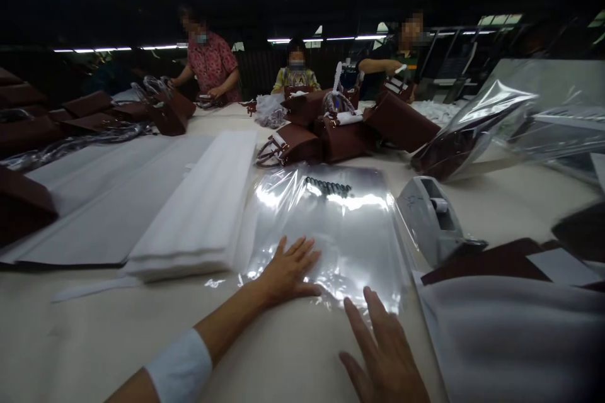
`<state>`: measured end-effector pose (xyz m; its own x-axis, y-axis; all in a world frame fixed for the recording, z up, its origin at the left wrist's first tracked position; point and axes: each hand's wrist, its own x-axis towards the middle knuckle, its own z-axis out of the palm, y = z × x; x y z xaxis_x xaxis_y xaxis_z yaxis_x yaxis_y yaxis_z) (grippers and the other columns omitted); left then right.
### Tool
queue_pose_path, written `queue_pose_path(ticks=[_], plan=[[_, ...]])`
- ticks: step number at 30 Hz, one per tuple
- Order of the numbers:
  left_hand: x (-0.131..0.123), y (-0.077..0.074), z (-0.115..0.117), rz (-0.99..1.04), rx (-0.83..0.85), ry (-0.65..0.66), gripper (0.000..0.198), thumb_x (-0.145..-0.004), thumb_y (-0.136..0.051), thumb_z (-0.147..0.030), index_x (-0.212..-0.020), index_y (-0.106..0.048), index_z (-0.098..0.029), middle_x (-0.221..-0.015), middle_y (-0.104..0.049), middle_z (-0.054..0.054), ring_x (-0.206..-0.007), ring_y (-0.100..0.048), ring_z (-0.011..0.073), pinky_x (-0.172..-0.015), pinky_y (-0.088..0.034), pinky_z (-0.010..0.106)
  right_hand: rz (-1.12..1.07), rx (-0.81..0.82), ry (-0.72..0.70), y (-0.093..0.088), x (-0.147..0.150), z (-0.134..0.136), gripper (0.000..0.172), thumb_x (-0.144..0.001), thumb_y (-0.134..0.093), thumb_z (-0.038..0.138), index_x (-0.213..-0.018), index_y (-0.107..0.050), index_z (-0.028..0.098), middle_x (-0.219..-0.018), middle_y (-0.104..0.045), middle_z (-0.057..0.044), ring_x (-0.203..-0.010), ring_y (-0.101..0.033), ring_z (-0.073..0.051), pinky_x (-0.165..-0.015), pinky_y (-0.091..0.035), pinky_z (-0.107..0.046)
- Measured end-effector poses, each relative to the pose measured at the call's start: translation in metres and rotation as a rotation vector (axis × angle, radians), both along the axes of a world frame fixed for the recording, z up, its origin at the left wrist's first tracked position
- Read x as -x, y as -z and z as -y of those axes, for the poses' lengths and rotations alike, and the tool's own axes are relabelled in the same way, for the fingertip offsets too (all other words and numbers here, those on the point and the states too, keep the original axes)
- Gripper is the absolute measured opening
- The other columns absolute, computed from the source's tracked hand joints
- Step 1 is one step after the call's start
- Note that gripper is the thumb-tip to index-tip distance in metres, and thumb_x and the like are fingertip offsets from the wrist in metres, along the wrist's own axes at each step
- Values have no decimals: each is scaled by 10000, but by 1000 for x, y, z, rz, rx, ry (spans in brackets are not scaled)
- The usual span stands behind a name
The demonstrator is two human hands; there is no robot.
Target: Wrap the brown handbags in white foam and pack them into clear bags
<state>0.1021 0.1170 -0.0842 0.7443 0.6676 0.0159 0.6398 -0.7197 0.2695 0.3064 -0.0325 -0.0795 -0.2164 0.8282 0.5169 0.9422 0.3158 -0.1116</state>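
Observation:
A stack of clear plastic bags [340, 239] lies flat and shiny on the table in front of me. On its near left part rests my left hand [288, 274], palm down with the fingers spread. My right hand [385, 352] is at the near right corner of the stack, fingers apart and holding nothing. Whether its fingertips touch the plastic I cannot tell. A dark coiled cord [328, 187] lies across the far part of the bags. Just right of the stack stands a grey tape dispenser [430, 220].
White foam sheets [189, 208] are piled left of the bags. Brown handbags [347, 138] are heaped beyond them, with more handbags [89, 104] at far left. A plastic-wrapped bag [454, 145] and white sheets [515, 327] occupy the right. Three people [215, 66] work across the table.

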Motion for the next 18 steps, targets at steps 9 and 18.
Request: queue_pose_path(ticks=[9, 18], plan=[[-21, -2, -4, 118, -96, -107, 713, -763, -514, -613, -1335, -343, -222, -1406, -343, 109, -1268, -327, 299, -1034, -233, 536, 68, 142, 237, 18, -24, -51, 367, -910, -338, 306, -1118, -578, 121, -1190, -556, -117, -1175, -438, -278, -978, -327, -481], [10, -9, -31, 158, -81, 42, 230, -854, -522, -371, -1032, -616, -261, -1114, -610, 31, -1006, -541, 202, -879, -395, 364, -136, 150, 195, 27, -26, -92, 290, -895, -386, 292, -993, -625, 162, -998, -605, -96, -972, -529, -240, -833, -437, -383]])
